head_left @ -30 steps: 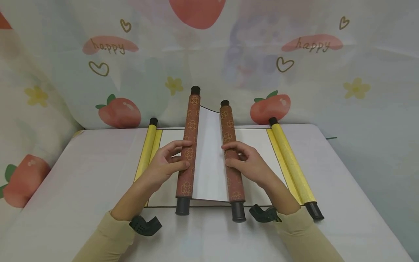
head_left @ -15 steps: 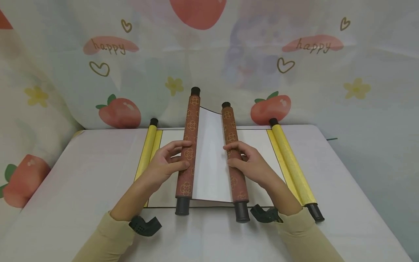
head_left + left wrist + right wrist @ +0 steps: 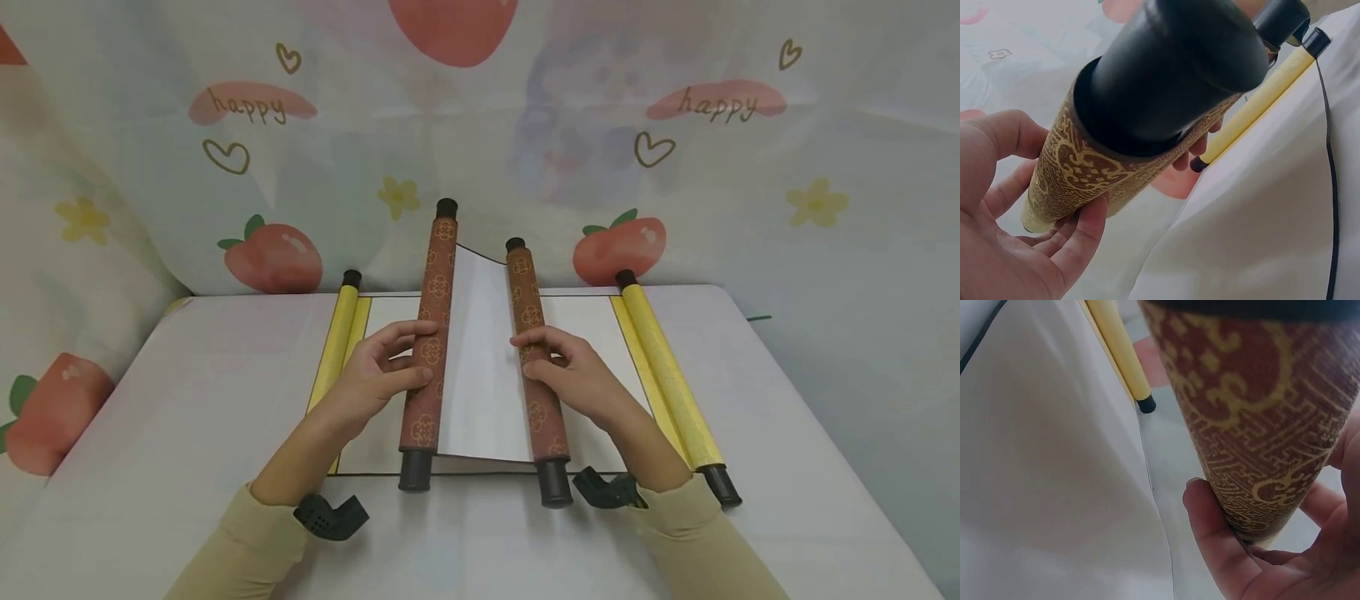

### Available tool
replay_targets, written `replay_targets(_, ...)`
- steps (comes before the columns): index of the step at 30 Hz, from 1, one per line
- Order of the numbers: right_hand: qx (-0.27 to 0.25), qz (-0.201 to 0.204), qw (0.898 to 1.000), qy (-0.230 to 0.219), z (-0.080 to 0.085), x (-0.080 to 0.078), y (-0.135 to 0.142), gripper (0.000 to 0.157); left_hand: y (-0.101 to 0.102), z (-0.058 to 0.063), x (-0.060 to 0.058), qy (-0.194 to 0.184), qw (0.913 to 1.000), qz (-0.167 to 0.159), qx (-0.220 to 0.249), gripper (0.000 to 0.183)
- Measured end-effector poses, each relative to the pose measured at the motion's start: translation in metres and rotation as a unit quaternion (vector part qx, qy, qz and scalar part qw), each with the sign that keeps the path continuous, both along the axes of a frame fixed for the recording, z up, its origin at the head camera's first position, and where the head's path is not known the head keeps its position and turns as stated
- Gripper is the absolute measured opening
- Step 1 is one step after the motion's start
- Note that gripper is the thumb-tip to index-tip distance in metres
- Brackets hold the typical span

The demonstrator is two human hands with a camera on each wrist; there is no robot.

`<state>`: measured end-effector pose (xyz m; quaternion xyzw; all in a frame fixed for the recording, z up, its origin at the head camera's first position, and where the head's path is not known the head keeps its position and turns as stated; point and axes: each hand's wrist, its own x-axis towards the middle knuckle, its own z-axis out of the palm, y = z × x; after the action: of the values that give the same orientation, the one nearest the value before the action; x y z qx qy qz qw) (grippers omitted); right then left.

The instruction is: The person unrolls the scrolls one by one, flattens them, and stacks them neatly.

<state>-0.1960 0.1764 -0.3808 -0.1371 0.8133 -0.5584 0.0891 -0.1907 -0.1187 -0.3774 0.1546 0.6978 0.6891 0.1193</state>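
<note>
A hanging scroll with red-brown, gold-patterned rollers and black end knobs is held partly unrolled over the table. My left hand grips its left roller, thumb and fingers on either side of the tube, as the left wrist view also shows. Around the right roller curl the thumb and fingers of my right hand. Blank white paper spans between the two rollers. Both rollers tilt, their tops leaning toward each other, and the left one reaches higher.
Beneath lies another scroll, spread on the white-covered table, its blank sheet bordered in black. Yellow rollers end it at the left and the right. A fruit-printed cloth hangs behind the table.
The right roller has shifted slightly right and its top sits a little lower. The left roller has edged slightly left, so the paper between them shows a bit wider at the bottom.
</note>
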Motion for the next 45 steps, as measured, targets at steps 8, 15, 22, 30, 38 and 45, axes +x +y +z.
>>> replay_targets(8,-0.008,0.005,1.0,-0.022,0.0016,0.0014,-0.0007,0.04,-0.0013,0.0017,0.0003,0.001,1.0,-0.002,-0.002,0.053)
replay_targets(15,-0.005,0.002,1.0,-0.006,0.001,-0.0002,0.0003,0.036,-0.0033,0.0017,-0.0017,0.004,1.0,0.0,0.001,0.053)
replay_targets(22,0.0,-0.001,1.0,-0.003,-0.0002,-0.0015,0.0006,0.034,-0.004,0.0013,-0.0026,0.001,1.0,0.004,-0.005,0.052)
replay_targets(30,-0.009,0.005,1.0,-0.017,-0.0017,-0.0019,0.002,0.043,-0.005,0.0011,-0.0032,-0.002,0.9999,0.008,-0.006,0.053)
replay_targets(38,-0.017,-0.008,1.0,-0.013,0.0044,0.0002,0.0032,0.043,-0.0059,0.0019,-0.003,0.004,0.9999,0.01,-0.005,0.054)
replay_targets(45,-0.013,-0.023,1.0,-0.015,0.0073,0.0008,0.0035,0.041,-0.0066,0.0029,-0.0036,-0.003,0.9999,0.013,-0.005,0.054)
